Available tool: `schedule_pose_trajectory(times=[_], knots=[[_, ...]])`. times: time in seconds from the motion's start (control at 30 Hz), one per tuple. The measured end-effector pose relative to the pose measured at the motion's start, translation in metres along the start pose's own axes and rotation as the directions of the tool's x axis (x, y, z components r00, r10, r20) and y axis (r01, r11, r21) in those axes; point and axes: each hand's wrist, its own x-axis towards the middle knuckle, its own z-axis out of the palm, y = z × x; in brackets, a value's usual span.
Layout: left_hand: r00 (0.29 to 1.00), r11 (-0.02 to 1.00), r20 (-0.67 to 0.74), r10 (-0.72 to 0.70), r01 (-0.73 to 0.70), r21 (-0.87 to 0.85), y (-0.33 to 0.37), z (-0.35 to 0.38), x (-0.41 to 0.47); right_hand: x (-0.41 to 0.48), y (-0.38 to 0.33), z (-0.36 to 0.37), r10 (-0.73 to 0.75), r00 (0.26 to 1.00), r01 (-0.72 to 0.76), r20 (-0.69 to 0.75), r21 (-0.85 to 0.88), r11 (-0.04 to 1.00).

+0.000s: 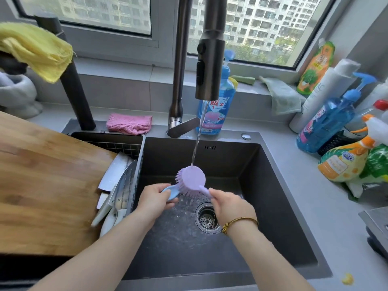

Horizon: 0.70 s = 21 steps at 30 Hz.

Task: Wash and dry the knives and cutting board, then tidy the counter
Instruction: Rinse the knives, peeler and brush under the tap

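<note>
Knives: steel knives lie in the metal drain basket at the left edge of the dark sink.
Board: the wooden cutting board overlaps the basket's left side.
Right hand: curled round the handle of a round lilac plastic brush, held under the dark faucet stream.
Left hand: grips a pale blue handle that meets the brush's bristles.

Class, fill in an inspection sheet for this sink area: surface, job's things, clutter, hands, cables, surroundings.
Surface: grey counter; dark sink, water splashing by drain.
Job's things: wooden cutting board at left; knives in drain basket beside it.
Clutter: pink cloth, yellow cloth, cleaning bottles at right, yellow scrap.
Hands: left hand grips blue handle; right hand grips purple brush under faucet stream.
Cables: nothing seen.
Surroundings: window behind, apartment blocks outside.
</note>
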Motion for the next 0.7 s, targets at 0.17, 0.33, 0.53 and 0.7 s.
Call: schedule_pose_trajectory(times=[0.17, 0.33, 0.53, 0.7], knots=[[0.999, 0.999, -0.051, -0.007, 0.009, 0.035, -0.002, -0.001, 0.003, -0.015, -0.016, 0.007, -0.143, 0.988, 0.147, 0.056, -0.068, 0.987], [0.997, 0.998, -0.078, -0.026, 0.03, 0.051, -0.011, -0.003, 0.001, -0.003, -0.001, -0.013, 0.007, 1.0, -0.007, 0.017, 0.052, 0.999], [0.993, 1.0, -0.114, -0.004, 0.003, -0.015, -0.008, -0.005, 0.004, -0.006, 0.003, 0.0, 0.069, 0.992, -0.077, 0.107, 0.074, 0.994], [0.997, 0.998, -0.071, 0.014, -0.009, 0.065, -0.014, 0.001, 0.0, -0.004, 0.008, -0.003, 0.105, 0.991, -0.112, 0.084, 0.081, 0.99]])
